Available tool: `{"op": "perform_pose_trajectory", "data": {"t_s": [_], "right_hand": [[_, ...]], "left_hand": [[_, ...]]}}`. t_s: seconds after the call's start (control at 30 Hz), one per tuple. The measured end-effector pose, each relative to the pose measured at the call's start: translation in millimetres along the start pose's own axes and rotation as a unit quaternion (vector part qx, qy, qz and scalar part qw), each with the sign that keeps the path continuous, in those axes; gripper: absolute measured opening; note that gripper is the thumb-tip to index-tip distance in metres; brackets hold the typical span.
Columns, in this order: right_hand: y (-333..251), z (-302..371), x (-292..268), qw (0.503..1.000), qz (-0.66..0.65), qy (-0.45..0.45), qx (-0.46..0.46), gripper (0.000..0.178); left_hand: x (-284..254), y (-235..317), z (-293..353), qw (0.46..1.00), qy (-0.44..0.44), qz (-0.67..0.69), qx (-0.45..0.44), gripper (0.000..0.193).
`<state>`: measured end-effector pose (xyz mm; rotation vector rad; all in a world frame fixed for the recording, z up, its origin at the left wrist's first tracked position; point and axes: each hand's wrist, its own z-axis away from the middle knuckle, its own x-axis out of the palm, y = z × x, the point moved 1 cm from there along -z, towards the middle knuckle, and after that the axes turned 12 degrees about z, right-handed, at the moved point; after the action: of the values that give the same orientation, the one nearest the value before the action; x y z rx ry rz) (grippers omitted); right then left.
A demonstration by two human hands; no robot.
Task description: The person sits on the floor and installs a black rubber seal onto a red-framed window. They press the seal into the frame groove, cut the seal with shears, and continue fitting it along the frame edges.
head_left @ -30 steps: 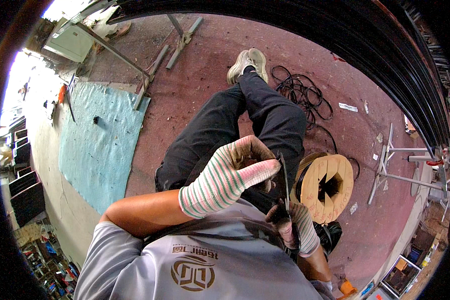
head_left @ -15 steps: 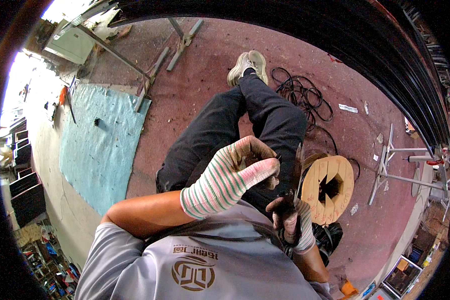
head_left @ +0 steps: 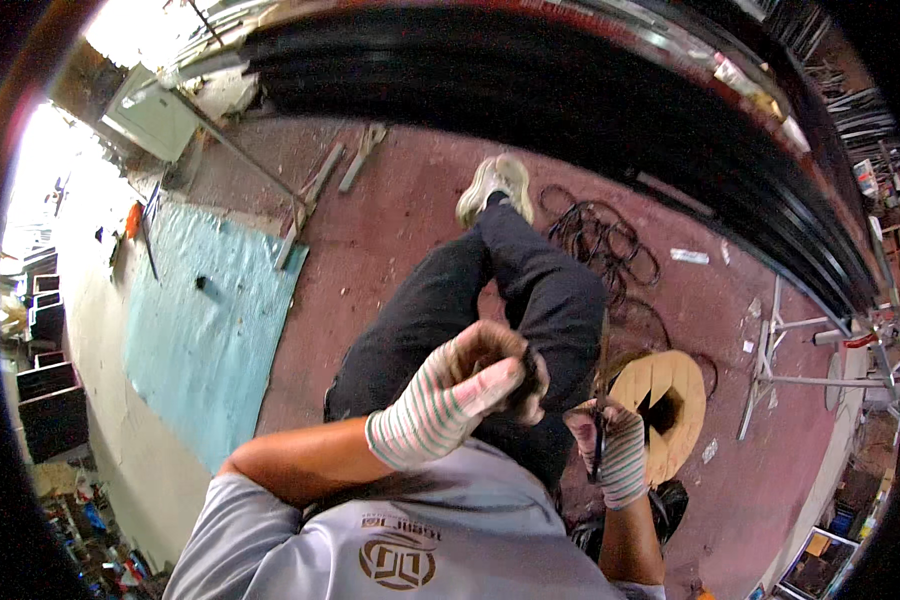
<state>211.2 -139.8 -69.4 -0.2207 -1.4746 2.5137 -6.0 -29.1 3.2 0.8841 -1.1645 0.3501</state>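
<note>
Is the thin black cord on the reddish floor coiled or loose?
Loose: the thin black cord lies in overlapping, uneven loops across the reddish floor.

Left hand [head_left: 462,388], in a green-striped pale knit glove [head_left: 417,425], curls thumb toward fingers.
Right hand [head_left: 615,448], gloved alike, is clenched nearby; both forearms [head_left: 310,462] bare.

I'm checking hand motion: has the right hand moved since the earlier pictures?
Yes: judged against the cardboard reel, the right hand has moved toward it, rightward and farther up the picture.
</note>
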Motion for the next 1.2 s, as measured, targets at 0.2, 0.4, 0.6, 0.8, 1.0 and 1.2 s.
{"op": "perform_pose_trajectory", "data": {"t_s": [0.2,0.4,0.6,0.8,1.0,1.2], "right_hand": [[-14.7,-75.2,-12.8,0.918,0.376,0.06,-0.109,0.041],[-75.9,-140.5,14.9,0.836,0.441,0.169,-0.278,0.051],[-106.6,-208.6,48.2,0.797,0.53,0.139,-0.255,0.036],[-74.0,-187.9,75.6,0.886,0.21,0.129,-0.392,0.053],[-86.5,-84.8,89.2,0.943,0.123,-0.094,-0.295,0.038],[-148.7,-27.7,104.9,0.907,0.277,-0.04,-0.314,0.03]], "left_hand": [[7.9,12.5,10.5,0.997,0.054,-0.042,-0.031,0.019],[1.2,21.0,8.8,0.997,0.034,-0.065,-0.039,0.036],[-6.6,22.0,10.7,0.998,0.011,-0.028,-0.048,0.031],[-21.7,31.4,9.0,0.999,0.016,-0.046,0.004,0.024],[-23.6,42.8,-5.6,0.995,0.047,-0.076,0.054,0.029],[-8.9,73.7,-16.3,0.986,0.045,-0.043,0.158,0.019]]}}
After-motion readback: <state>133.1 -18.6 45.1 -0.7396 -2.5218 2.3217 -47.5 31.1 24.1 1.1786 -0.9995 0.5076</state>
